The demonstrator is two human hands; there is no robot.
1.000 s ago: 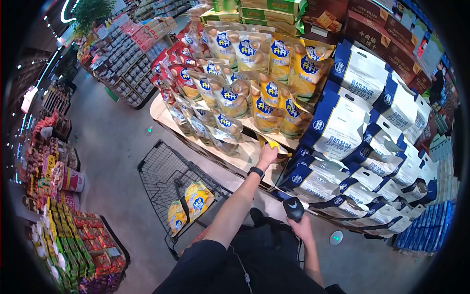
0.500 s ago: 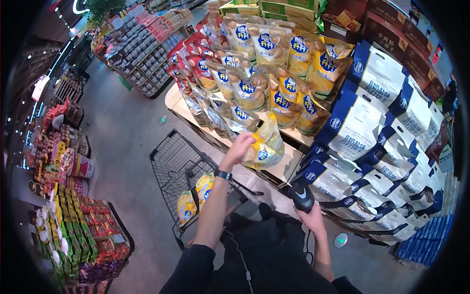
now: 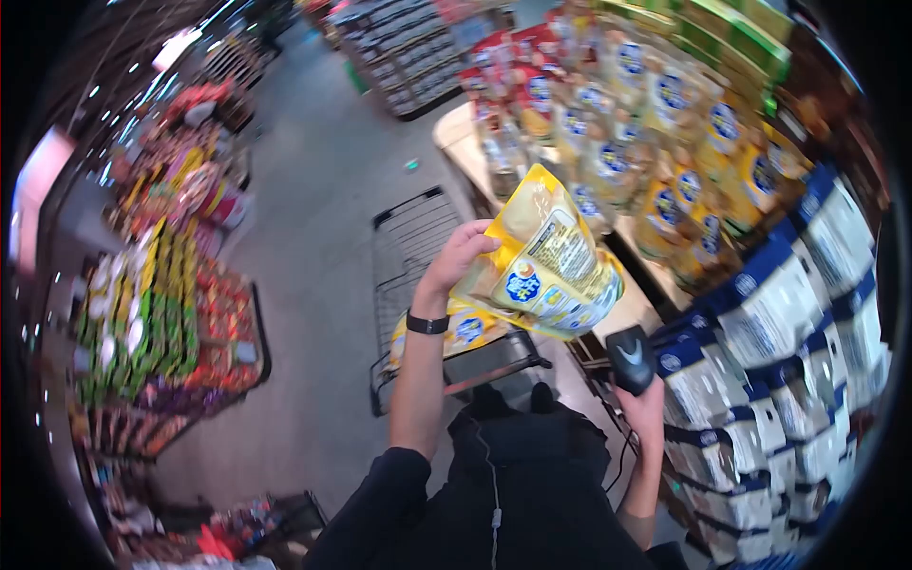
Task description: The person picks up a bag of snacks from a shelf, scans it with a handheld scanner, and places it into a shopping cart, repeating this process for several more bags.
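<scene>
While left fingers (image 3: 475, 241) grip yellow bag (image 3: 556, 256), long axis slants, base toward scanner (image 3: 628, 355) clasped by right fingers (image 3: 635, 401).

Yellow bag (image 3: 562, 255), blue logo (image 3: 522, 287)

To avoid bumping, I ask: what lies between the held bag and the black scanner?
In the head view, nothing stands between the bag and the scanner; only a small gap shows.

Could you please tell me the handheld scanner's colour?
The handheld scanner looks black, shown in the head view.
</scene>
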